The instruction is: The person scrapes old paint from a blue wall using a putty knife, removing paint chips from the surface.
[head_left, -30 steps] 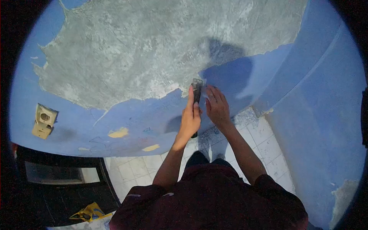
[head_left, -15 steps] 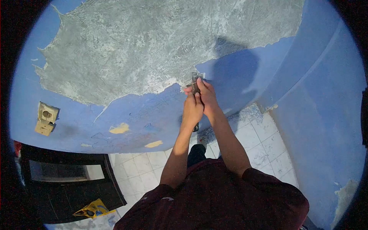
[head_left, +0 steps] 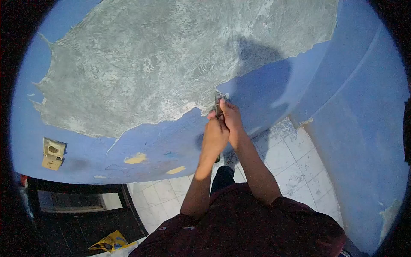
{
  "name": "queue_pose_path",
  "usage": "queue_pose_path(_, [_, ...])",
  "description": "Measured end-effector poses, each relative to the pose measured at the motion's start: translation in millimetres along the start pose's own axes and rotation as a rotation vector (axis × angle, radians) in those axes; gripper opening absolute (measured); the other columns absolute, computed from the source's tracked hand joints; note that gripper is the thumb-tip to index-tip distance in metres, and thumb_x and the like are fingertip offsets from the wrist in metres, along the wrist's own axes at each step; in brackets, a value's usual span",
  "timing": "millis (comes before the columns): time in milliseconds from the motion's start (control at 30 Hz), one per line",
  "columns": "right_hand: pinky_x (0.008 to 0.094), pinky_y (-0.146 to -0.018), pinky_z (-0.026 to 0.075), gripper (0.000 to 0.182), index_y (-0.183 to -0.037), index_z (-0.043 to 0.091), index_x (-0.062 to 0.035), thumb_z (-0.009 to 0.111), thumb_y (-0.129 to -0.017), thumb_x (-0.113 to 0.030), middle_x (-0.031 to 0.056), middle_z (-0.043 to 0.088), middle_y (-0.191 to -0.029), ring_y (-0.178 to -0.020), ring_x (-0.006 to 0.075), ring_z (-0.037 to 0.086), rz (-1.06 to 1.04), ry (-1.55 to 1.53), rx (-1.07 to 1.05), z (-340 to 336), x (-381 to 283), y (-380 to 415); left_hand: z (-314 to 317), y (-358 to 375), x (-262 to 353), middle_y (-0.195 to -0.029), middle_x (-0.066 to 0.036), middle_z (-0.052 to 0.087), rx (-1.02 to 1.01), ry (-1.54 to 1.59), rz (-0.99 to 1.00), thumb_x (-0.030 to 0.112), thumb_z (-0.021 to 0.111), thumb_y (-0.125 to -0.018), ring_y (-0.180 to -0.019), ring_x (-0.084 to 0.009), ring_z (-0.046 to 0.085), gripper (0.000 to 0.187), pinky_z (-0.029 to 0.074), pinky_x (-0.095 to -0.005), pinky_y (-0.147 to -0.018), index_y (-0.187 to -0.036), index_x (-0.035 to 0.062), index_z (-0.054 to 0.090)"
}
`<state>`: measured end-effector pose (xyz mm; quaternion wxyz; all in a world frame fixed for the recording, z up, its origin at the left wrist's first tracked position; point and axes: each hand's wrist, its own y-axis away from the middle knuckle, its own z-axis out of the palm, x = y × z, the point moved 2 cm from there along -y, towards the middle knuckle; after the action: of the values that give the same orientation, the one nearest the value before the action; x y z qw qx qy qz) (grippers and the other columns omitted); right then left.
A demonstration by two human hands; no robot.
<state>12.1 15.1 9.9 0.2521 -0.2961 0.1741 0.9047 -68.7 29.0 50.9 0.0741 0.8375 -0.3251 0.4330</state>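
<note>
Both my hands are closed around a dark-handled scraper (head_left: pixel 218 110), its blade against the wall at the ragged paint edge. My right hand (head_left: pixel 231 121) grips the upper part, thumb lying along the tool towards the blade. Lower down, my left hand (head_left: pixel 215 136) wraps the handle, whose end shows below the wrist. Above the blade spreads a bare grey plaster patch (head_left: pixel 141 64). Blue paint (head_left: pixel 257 92) still covers the wall to the right of the blade and below it. Fingers hide most of the handle.
A damaged cream socket box (head_left: pixel 53 153) sticks out of the wall at left. Below it stands a dark piece of furniture (head_left: pixel 81 227) with a yellow bag (head_left: pixel 112 242). White floor tiles (head_left: pixel 295 167) carry scattered flakes. Another blue wall (head_left: pixel 364 150) rises at right.
The view has tilted upward, so the wall, socket box and hands sit lower in it. Both hands keep their hold on the scraper, with its blade still at the paint edge.
</note>
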Motion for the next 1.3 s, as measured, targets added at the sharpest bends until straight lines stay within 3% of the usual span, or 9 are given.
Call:
queue_pose_path(100, [0.029,-0.055,0.051,0.04,-0.083,0.063,-0.0027,0.056,-0.097,-0.039,0.0077,0.067,-0.072,-0.057,0.0133,0.06,0.006,-0.098,0.034,7,7,3,-9,-3,4,-0.088,-0.035,0.062,-0.159,-0.117,-0.036,0.014,0.046,-0.095,-0.09,-0.0521,0.059,0.025,0.047,-0.0538,-0.074,-0.099,-0.0074,0.058])
queue_pose_path(300, [0.0286,-0.061,0.051,0.042,-0.083,0.061,-0.0023,0.053,-0.098,-0.041,0.0079,0.065,-0.074,-0.065,0.0149,0.062,0.003,0.119,-0.009,-4,6,-4,9,-2,-15,-0.085,-0.034,0.06,0.048,0.079,0.019,0.008,0.047,-0.092,-0.088,-0.0506,0.059,0.02,0.047,-0.0491,-0.074,-0.093,-0.0097,0.056])
queue_pose_path(467, [0.0313,-0.057,0.052,0.042,-0.078,0.064,-0.0017,0.054,-0.098,-0.038,0.0094,0.067,-0.072,-0.061,0.0164,0.062,-0.01,-0.081,-0.007,0,8,0,-11,-8,-10,-0.086,-0.034,0.061,-0.162,-0.073,-0.034,0.012,0.046,-0.094,-0.09,-0.051,0.059,0.022,0.047,-0.0511,-0.073,-0.1,-0.008,0.055])
queue_pose_path(567, [0.0305,-0.058,0.052,0.043,-0.079,0.064,-0.0007,0.052,-0.099,-0.036,0.0096,0.067,-0.073,-0.06,0.0164,0.062,-0.005,0.102,0.029,-7,0,-8,9,-6,-14,-0.083,-0.033,0.061,0.059,0.043,0.11,0.013,0.047,-0.095,-0.087,-0.0508,0.059,0.023,0.047,-0.0506,-0.071,-0.105,-0.0065,0.053])
queue_pose_path(633, [0.0298,-0.058,0.052,0.042,-0.08,0.065,-0.0001,0.051,-0.1,-0.035,0.0097,0.068,-0.073,-0.06,0.016,0.062,0.016,0.234,0.05,-15,4,-10,18,-6,-27,-0.084,-0.033,0.061,0.008,0.149,-0.043,0.014,0.046,-0.097,-0.085,-0.0516,0.059,0.024,0.048,-0.0504,-0.069,-0.109,-0.0052,0.052])
queue_pose_path(867, [0.0325,-0.062,0.052,0.036,-0.087,0.063,-0.0001,0.049,-0.101,-0.031,0.0104,0.067,-0.077,-0.066,0.0188,0.063,-0.097,-0.006,-0.026,-22,12,-17,4,-3,-30,-0.087,-0.03,0.064,-0.104,0.037,0.079,0.013,0.042,-0.098,-0.08,-0.0502,0.062,0.03,0.049,-0.0504,-0.069,-0.123,-0.0033,0.048])
queue_pose_path(967, [0.0344,-0.066,0.053,0.035,-0.089,0.062,-0.0001,0.049,-0.101,-0.03,0.0114,0.067,-0.079,-0.069,0.0206,0.064,-0.038,-0.02,-0.013,-20,9,-9,-7,17,-23,-0.084,-0.02,0.066,-0.005,0.166,0.204,0.017,0.043,-0.1,-0.064,-0.0372,0.065,0.034,0.05,-0.0435,-0.059,-0.13,0.0011,0.045])
queue_pose_path(1067, [0.0362,-0.068,0.052,0.034,-0.09,0.061,-0.0005,0.05,-0.1,-0.031,0.0116,0.067,-0.077,-0.069,0.0222,0.065,0.031,-0.011,0.047,-13,9,0,-5,38,-37,-0.071,-0.002,0.05,-0.255,0.552,-0.102,0.022,0.04,-0.102,-0.045,-0.0082,0.045,0.046,0.037,-0.0244,-0.041,-0.146,0.0118,0.032])
queue_pose_path(1300, [0.038,-0.069,0.052,0.037,-0.085,0.062,-0.0016,0.056,-0.097,-0.036,0.0119,0.067,-0.075,-0.07,0.022,0.065,-0.009,-0.021,0.072,-6,7,1,-1,42,-25,-0.065,0.0,0.044,-0.226,0.607,-0.181,0.025,0.036,-0.105,-0.041,-0.0085,0.04,0.048,0.032,-0.0246,-0.035,-0.151,0.0146,0.026])
